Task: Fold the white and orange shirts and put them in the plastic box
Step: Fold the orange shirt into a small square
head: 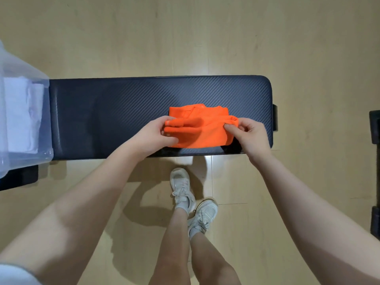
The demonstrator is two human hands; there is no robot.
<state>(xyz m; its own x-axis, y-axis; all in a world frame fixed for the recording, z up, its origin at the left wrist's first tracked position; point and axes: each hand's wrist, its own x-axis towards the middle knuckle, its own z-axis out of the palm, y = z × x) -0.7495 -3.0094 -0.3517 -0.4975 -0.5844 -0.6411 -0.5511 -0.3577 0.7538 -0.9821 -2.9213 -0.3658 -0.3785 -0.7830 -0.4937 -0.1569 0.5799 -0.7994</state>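
Both hands pinch the folded orange shirt (197, 128) at its ends — the left hand (156, 136) closed on its left edge with the thumb under and the fingers curled over the fold, the right hand (253, 134) gripping the right corner between thumb and fingertips. Nearest the camera, two white sneakers (193, 200) stand on the pale wooden floor (267, 182), just short of the bench's near edge. The shirt lies as a compact bundle on the dark padded bench (115, 112), toward its near edge and right of centre; its near side sits close to that edge, while a bare strip of padding runs behind it to the far edge. Left of the shirt, the bench top is open all the way to the clear plastic box (24, 112), which overlaps the bench's left end. Inside the box lies the folded white shirt (20, 116) — seen through its wall. Beyond the bench, open floor.
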